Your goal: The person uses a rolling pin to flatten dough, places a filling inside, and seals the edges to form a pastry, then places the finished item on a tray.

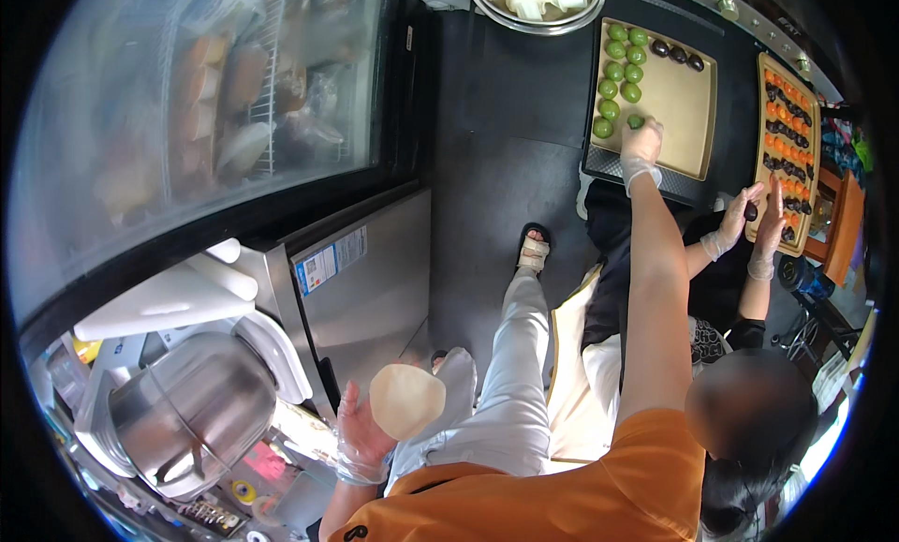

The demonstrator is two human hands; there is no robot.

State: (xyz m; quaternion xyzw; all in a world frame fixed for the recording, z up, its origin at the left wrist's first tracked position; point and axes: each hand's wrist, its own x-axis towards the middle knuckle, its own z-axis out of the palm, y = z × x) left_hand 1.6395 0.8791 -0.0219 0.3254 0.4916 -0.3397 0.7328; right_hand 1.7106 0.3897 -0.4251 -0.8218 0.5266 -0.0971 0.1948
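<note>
My left hand [363,428], in a clear plastic glove, holds a flat pale round of dough [407,401] low on the near side. It lies over the fingers with the thumb beside it. My right arm reaches out to a gold baking tray [691,120]. There my gloved right hand [641,147] has its fingers closed on a green ball [636,121]. Two columns of smooth green balls [613,71] fill the tray's left side, and a short row of dark balls [677,53] sits at its far end.
A co-worker's gloved hands [749,225] roll a dark ball beside a second tray [760,74] with rows of orange and dark pieces. A metal bowl [534,22] with white pieces stands far off. At left are a glass-doored fridge [318,83] and steel cabinet [365,280].
</note>
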